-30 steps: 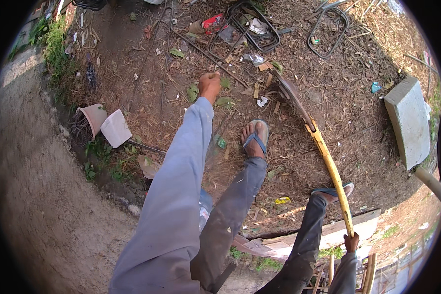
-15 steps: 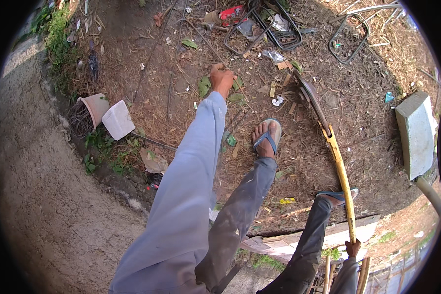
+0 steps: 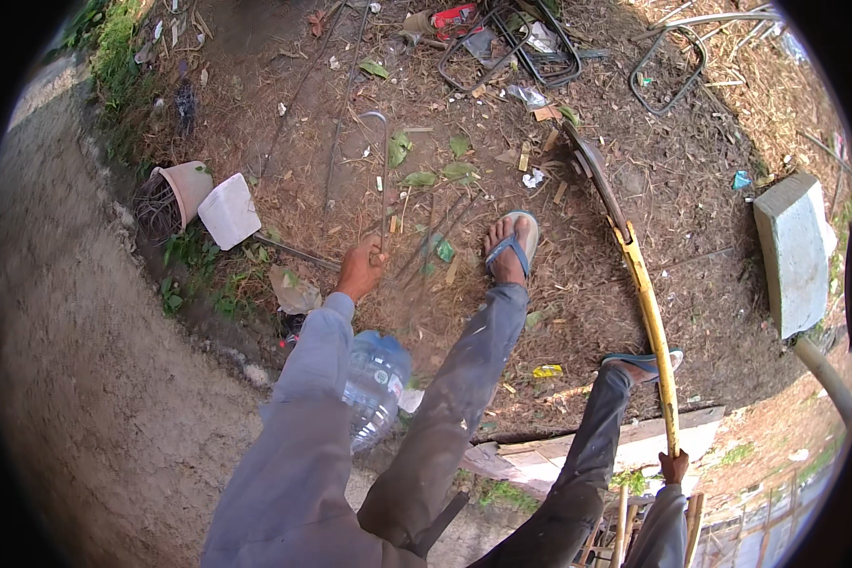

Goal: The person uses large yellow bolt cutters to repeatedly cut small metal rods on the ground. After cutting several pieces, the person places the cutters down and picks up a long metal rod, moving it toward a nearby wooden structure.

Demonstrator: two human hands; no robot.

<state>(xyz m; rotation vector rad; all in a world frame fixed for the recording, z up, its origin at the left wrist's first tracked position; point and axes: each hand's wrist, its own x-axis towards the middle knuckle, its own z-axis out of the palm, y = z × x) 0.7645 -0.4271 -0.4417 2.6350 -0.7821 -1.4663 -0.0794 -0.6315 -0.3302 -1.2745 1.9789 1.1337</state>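
Observation:
My left hand [image 3: 363,269] is closed around a thin metal rod [image 3: 385,180] whose far end bends into a hook above the littered ground. At lower right my right hand [image 3: 673,467] grips the yellow handle of a long tool [image 3: 650,312]. That tool runs away from me and ends in a dark, curved, blade-like metal part; its exact kind I cannot make out. Beneath my left forearm lies a large clear blue plastic bottle [image 3: 377,383], partly hidden by the sleeve. My sandalled foot [image 3: 511,248] stands between the rod and the yellow-handled tool.
A tipped plant pot [image 3: 185,189] and a white block-like container [image 3: 229,211] lie beside the concrete strip [image 3: 85,312] at left. Bent metal frames [image 3: 540,47] and litter lie at the far side. A pale rectangular block [image 3: 797,256] stands at right, near a pipe [image 3: 824,379].
My left hand has drawn back toward me and to the left with the rod, whose hooked end now shows. The plastic bottle has come into view. My right hand has barely moved.

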